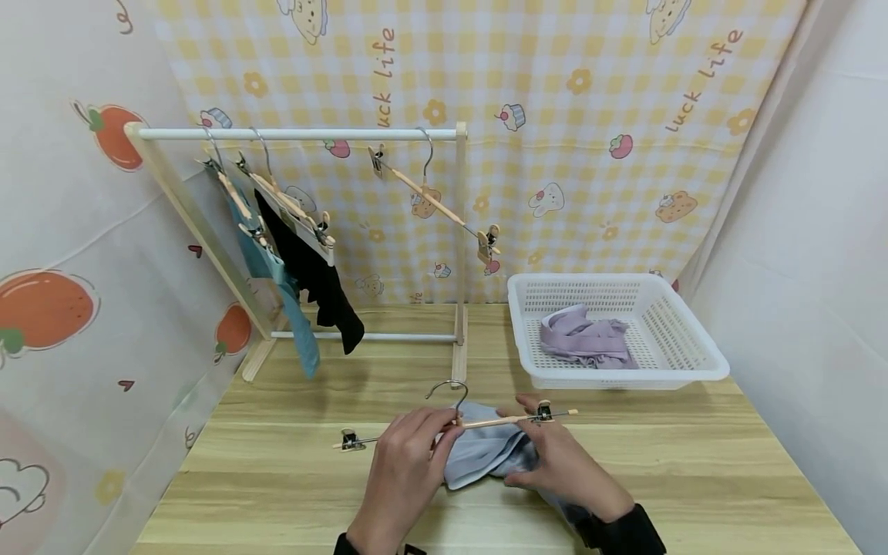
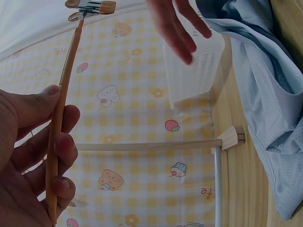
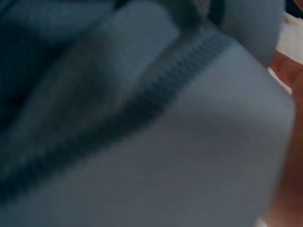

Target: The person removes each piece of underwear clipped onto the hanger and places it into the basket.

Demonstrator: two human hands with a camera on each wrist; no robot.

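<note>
My left hand (image 1: 408,456) grips a wooden clip hanger (image 1: 491,422) near the middle of its bar, with the metal hook pointing up. In the left wrist view, thumb and fingers wrap that bar (image 2: 57,113). A light blue-grey garment (image 1: 475,455) lies crumpled on the table below and behind the hanger. My right hand (image 1: 565,459) is over the garment's right side, near the hanger's right clip (image 1: 544,412); its fingers look extended and spread in the left wrist view. Blurred cloth (image 3: 199,156) fills most of the right wrist view, so any contact is hard to tell.
On the left stands a small clothes rack (image 1: 298,134). From it hang a teal garment (image 1: 298,324), a black garment (image 1: 312,274) and a bare clip hanger (image 1: 433,202). A white basket (image 1: 666,375) at back right holds a lilac garment (image 1: 586,339).
</note>
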